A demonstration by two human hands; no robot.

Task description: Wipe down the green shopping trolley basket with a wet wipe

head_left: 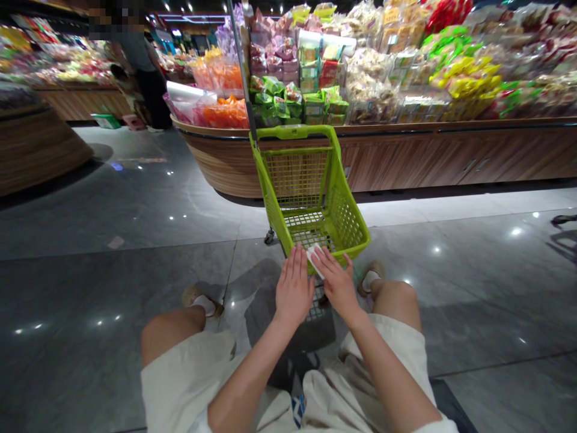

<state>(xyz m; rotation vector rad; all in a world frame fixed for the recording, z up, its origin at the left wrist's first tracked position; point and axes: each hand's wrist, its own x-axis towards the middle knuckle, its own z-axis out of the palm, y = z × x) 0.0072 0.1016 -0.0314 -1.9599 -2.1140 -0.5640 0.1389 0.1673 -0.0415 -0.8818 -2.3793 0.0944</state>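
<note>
A lime-green shopping cart (349, 207) stands in front of me, its near rim at my hands. My left hand (294, 287) lies flat with fingers stretched out over the left part of that rim. Beside it, my right hand (337, 281) presses a white tissue (314, 260) under its fingers against the rim, with the thumb apart to the right. Part of the tissue is hidden by those fingers. The basket has a slatted floor and mesh walls, with no goods visible in it.
A wood-panelled display counter (396, 156) piled with bagged snacks (473, 84) runs behind the cart. Another curved counter (40, 144) is at the left, and a person (144, 66) stands beyond it. My knees flank the cart; a grey tiled floor (112, 288) surrounds it.
</note>
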